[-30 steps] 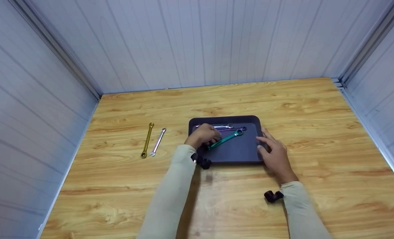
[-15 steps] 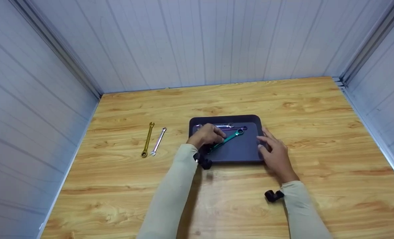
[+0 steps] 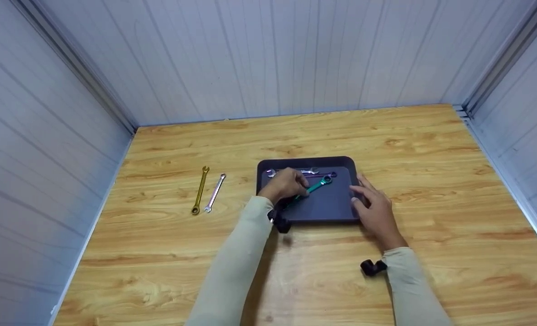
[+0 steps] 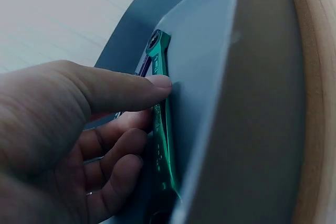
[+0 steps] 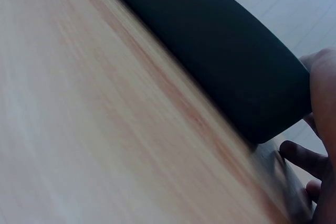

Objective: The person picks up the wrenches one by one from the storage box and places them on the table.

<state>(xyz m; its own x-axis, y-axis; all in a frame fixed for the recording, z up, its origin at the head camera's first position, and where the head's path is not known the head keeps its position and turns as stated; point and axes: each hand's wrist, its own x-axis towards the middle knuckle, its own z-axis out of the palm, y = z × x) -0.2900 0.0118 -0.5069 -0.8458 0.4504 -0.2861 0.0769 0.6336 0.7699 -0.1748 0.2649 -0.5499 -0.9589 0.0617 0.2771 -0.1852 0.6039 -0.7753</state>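
In the head view my left hand (image 3: 284,183) is inside the dark tray (image 3: 327,206). Thumb and forefinger pinch a green ratchet wrench (image 3: 317,184) near its middle; its ring end points to the far right. The left wrist view shows the thumb on the green wrench (image 4: 164,156), the other fingers curled beside it. Behind that hand lie a silver wrench (image 3: 313,171) and a purple wrench (image 3: 332,174), both partly hidden. My right hand (image 3: 378,215) grips the tray's right side, thumb and forefinger at the rim, other fingers outside. Its fingers are only partly seen in the right wrist view.
Left of the tray, a gold wrench (image 3: 200,191) and a smaller pinkish-silver wrench (image 3: 215,193) lie side by side on the wooden table (image 3: 160,244). Pale panel walls (image 3: 268,59) stand at the back and both sides.
My left hand has shifted slightly right along the green wrench, and its thumb and forefinger have come together on it. The right hand and tray stay in place.
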